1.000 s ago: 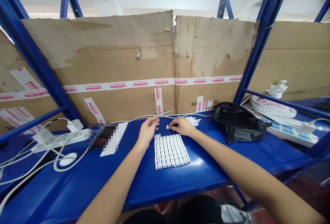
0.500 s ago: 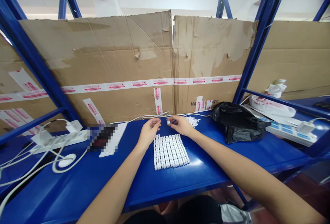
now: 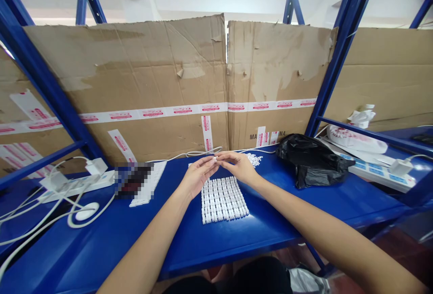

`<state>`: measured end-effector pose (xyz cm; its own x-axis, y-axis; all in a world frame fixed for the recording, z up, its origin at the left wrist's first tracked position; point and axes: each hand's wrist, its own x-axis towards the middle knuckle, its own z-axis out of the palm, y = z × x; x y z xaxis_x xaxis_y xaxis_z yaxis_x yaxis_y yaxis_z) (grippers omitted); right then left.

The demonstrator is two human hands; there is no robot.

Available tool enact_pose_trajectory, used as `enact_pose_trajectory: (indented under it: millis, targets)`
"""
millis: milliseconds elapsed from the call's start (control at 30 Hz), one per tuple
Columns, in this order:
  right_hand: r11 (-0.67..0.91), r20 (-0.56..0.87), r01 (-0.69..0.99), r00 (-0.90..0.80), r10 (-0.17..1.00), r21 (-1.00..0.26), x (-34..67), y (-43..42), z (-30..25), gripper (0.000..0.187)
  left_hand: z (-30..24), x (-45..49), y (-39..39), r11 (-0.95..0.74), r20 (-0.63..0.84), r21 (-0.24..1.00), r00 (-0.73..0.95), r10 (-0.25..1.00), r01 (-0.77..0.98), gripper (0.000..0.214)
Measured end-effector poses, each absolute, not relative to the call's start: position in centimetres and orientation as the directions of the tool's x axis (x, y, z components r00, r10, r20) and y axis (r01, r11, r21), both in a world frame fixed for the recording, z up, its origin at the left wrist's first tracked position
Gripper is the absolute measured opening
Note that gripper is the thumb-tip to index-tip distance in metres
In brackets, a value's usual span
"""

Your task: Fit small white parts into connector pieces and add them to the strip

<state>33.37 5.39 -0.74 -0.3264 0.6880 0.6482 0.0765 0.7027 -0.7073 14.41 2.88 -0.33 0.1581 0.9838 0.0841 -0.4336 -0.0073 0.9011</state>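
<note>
My left hand (image 3: 198,176) and my right hand (image 3: 239,166) meet at the fingertips above the blue tabletop. Between them they pinch a small white plastic piece (image 3: 215,159), mostly covered by the fingers. Just below the hands, rows of white plastic pieces (image 3: 225,200) lie side by side in a neat block. Behind my right hand is a loose pile of tiny white parts (image 3: 254,159), partly hidden by it.
To the right sits a crumpled black plastic bag (image 3: 313,161), with a power strip (image 3: 382,172) beyond it. At left are a white strip sheet (image 3: 154,181), a pixelated patch, another power strip (image 3: 104,179) and tangled white cables. Cardboard panels (image 3: 162,77) stand along the back.
My hands have come together at the fingertips. The white piece, held in my right fingers before, is now between both hands.
</note>
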Motion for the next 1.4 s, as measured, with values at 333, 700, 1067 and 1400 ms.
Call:
enact_pose_trajectory:
  millis: [333, 700, 1067, 1400]
  targets:
    - [0.779, 0.727, 0.287, -0.285, 0.625, -0.557, 33.5, 4.6, -0.9, 0.017, -0.5, 14.8, 2.8, -0.039, 0.107, 0.906, 0.138, 0.985, -0.423, 0.026]
    - [0.660, 0.723, 0.678, -0.273, 0.635, -0.323, 35.0, 6.2, 0.0, 0.016, -0.4, 14.6, 2.4, 0.070, 0.003, 0.931, 0.198, 0.980, -0.359, 0.022]
    - [0.594, 0.605, 0.752, -0.338, 0.721, -0.287, 38.3, 7.4, -0.7, 0.018, -0.7, 15.3, 2.5, -0.405, 0.404, 0.914, 0.037, 0.914, 0.031, 0.029]
    - [0.686, 0.587, 0.609, -0.405, 0.701, -0.399, 33.8, 4.0, -0.4, 0.021, 0.0, 15.7, 1.0, -0.541, 0.548, 0.803, 0.047, 0.835, 0.249, 0.015]
